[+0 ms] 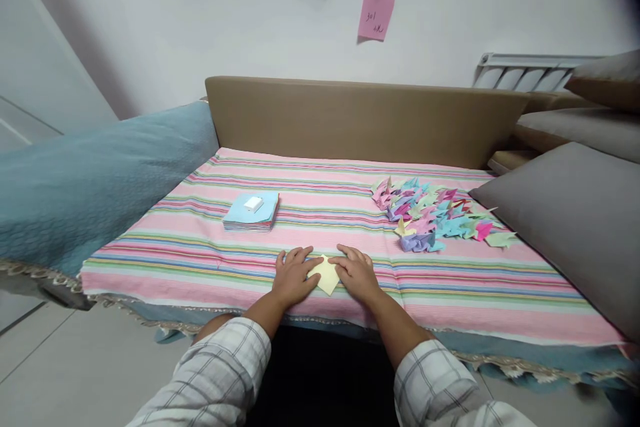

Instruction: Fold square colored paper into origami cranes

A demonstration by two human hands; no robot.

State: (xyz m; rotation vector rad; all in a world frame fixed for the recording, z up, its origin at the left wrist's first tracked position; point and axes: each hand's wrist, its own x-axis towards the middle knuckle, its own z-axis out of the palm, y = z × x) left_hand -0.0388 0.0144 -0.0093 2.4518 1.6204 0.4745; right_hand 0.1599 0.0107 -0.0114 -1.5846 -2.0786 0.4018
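A pale yellow folded paper lies on the striped cloth near the front edge. My left hand rests on its left side with fingers curled down onto it. My right hand presses its right side, fingers bent over the paper. Both hands hold the paper flat between them.
A stack of coloured square papers topped by a small white object sits at the left-middle. A heap of folded paper cranes lies at the right. Grey cushions border the right side, a blue blanket the left, a brown backrest behind.
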